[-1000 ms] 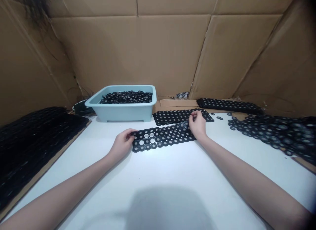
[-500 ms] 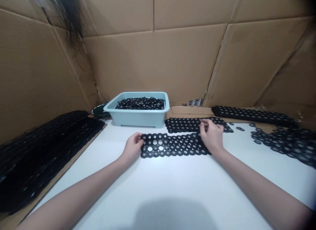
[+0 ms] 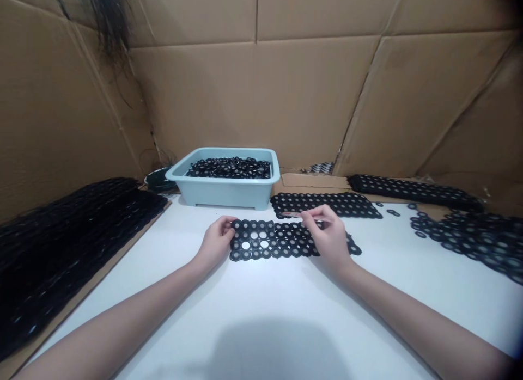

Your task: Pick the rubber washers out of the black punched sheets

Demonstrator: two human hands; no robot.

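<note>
Evidently, in the head view, the mat [image 3: 286, 245] of black rings lay on the white table [image 3: 253, 298], nearer the person than the blue tub [image 3: 220, 193] and a little to its right. The left hand [image 3: 216, 241], in front of the tub, pinched the mat's left end between thumb and fingers. Close to that end, four of the mat's circles showed bright white. The right hand [image 3: 330, 239], to the right of the tub and over the mat's right part, gripped a slim red-and-pale piece [image 3: 292, 214] between thumb and fingers; whether it also touched the mat could not be told. Black rings [image 3: 231, 167] filled much of the tub. Just right of the tub lay a second mat [image 3: 351, 204]; farther right were a long stack [image 3: 412, 190] and a spread of loose rings [image 3: 469, 236]. Left of the tub stood a dark bowl [image 3: 157, 179], and beyond that a black heap [image 3: 73, 244]. Cardboard [image 3: 261, 97] rose behind the tub.
</note>
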